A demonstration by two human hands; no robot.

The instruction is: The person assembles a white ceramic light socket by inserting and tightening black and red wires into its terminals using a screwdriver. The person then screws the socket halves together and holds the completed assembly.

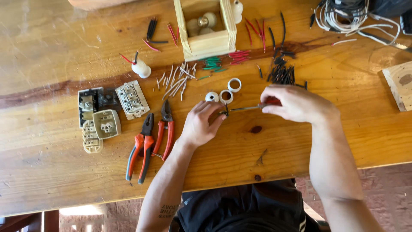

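My left hand (pixel 201 124) pinches a small dark metal part (pixel 224 112) against the wooden table (pixel 51 56). My right hand (pixel 296 103) grips a screwdriver (pixel 251 107) by its red handle, and the thin shaft points left with its tip at that small part. Just beyond my left fingers lie a white lamp-holder piece (pixel 212 96) and two white rings (pixel 230 89).
Two red-handled pliers (pixel 150 141) lie left of my left arm, with several beige switch and socket parts (pixel 107 114) farther left. A small wooden box (pixel 207 26) holding a bulb stands at the back. Cut wire pieces in white, black, red and green are scattered around; a cable bundle (pixel 347 17) is at top right.
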